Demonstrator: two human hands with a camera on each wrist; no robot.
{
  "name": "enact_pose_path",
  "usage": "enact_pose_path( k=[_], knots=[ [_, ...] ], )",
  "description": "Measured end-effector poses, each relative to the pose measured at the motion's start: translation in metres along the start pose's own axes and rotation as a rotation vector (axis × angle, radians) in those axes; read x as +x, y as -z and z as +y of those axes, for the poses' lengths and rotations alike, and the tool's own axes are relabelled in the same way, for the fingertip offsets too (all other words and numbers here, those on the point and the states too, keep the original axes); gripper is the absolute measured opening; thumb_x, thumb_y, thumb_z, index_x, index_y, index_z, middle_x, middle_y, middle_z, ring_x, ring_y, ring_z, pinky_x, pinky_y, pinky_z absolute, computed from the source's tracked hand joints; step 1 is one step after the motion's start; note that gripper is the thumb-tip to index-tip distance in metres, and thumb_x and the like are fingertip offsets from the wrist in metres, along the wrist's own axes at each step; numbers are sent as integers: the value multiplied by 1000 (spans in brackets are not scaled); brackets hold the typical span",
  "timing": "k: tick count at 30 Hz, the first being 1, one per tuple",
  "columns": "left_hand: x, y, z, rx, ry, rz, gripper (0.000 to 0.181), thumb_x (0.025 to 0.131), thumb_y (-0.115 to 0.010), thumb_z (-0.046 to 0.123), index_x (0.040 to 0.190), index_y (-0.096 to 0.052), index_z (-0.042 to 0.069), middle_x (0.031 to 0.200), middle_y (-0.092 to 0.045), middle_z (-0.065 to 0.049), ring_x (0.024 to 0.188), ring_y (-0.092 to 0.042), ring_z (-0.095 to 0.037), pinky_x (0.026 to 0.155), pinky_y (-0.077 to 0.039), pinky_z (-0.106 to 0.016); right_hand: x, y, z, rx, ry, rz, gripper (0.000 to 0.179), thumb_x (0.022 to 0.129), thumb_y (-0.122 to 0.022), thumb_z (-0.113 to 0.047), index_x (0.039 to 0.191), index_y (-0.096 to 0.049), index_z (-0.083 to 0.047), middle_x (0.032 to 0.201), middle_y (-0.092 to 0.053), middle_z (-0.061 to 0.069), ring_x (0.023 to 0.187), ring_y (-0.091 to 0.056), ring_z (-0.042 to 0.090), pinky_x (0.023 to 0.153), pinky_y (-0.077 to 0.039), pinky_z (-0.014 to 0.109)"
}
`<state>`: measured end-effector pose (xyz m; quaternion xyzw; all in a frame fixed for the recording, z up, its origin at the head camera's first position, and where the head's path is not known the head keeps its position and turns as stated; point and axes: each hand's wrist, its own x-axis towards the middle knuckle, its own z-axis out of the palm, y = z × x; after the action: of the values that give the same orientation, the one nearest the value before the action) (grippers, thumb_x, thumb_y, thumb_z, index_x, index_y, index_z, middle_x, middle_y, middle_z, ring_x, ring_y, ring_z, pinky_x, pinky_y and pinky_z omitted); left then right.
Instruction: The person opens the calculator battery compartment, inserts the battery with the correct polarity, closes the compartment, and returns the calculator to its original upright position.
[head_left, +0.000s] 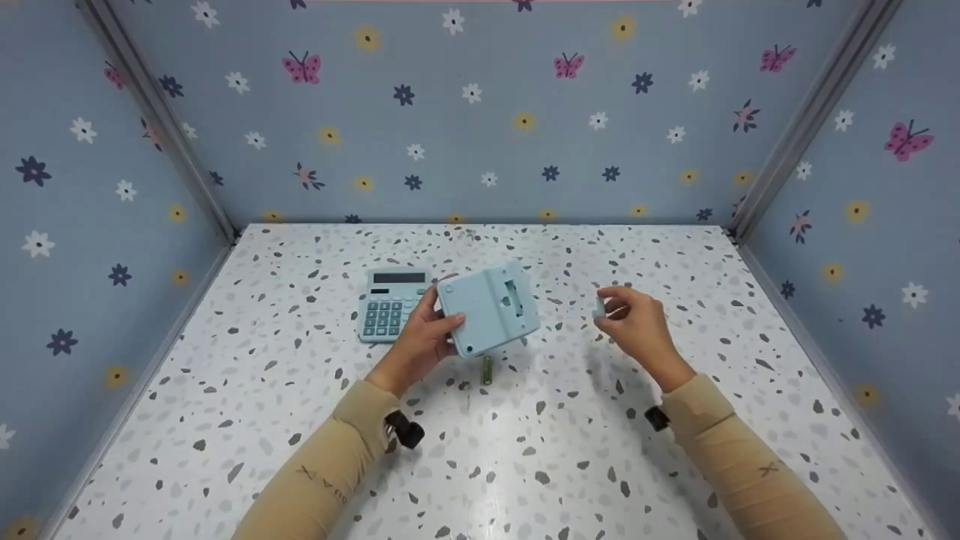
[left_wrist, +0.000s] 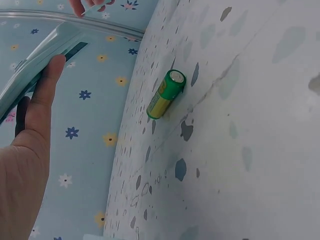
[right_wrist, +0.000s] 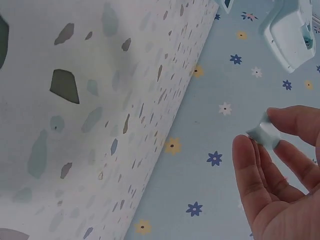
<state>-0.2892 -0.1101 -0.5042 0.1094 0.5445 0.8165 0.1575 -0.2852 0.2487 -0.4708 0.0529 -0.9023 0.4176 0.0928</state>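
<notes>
My left hand (head_left: 421, 341) grips a light blue calculator (head_left: 480, 311), its back turned up and tilted, thumb on the back panel. An uncovered battery slot (head_left: 514, 298) shows near its far right edge; I see no battery in it. Between the thumb and fingers of my right hand (head_left: 641, 326) is pinched a small light blue battery cover (right_wrist: 268, 132), held above the table and apart from the calculator. A green battery (left_wrist: 167, 94) lies on the table below the held calculator.
A second light blue calculator (head_left: 382, 319) lies face up on the speckled white table (head_left: 480, 465), left of the held one and partly behind my left hand. Flower-patterned walls (head_left: 480, 112) enclose the back and both sides.
</notes>
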Motion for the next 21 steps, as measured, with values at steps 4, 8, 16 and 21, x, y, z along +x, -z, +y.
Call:
enact_pose_path(
  k=[4,8,16,21],
  knots=[
    [-4,6,2,-4,0,22,78,111,-55,3,175,-18,26,159,-51,-15,127,-69,-27,97,-64,-47,3,2,5,-19,-41,-33,44,93,-77,0,137,-71,0,112,-75,26,105,-77,39,82,-66,40],
    [-7,12,4,0,-3,41,75,111,-54,4,174,-20,26,162,-49,-15,127,-68,-26,97,-63,-45,6,2,10,-28,-93,-73,45,94,-76,-1,139,-69,1,115,-74,26,105,-76,38,80,-65,37],
    [-10,22,9,2,-17,54,71,111,-55,4,171,-26,27,155,-55,-10,124,-70,-26,93,-65,-44,13,1,21,-99,-160,-132,48,96,-77,-6,142,-67,0,120,-73,26,96,-75,31,79,-60,35],
    [-11,28,12,7,-15,81,69,111,-56,4,169,-30,30,151,-56,-8,124,-70,-25,93,-64,-44,16,1,30,-147,-182,-157,47,94,-78,-8,139,-69,1,120,-73,25,95,-70,30,82,-57,40]
  ],
)
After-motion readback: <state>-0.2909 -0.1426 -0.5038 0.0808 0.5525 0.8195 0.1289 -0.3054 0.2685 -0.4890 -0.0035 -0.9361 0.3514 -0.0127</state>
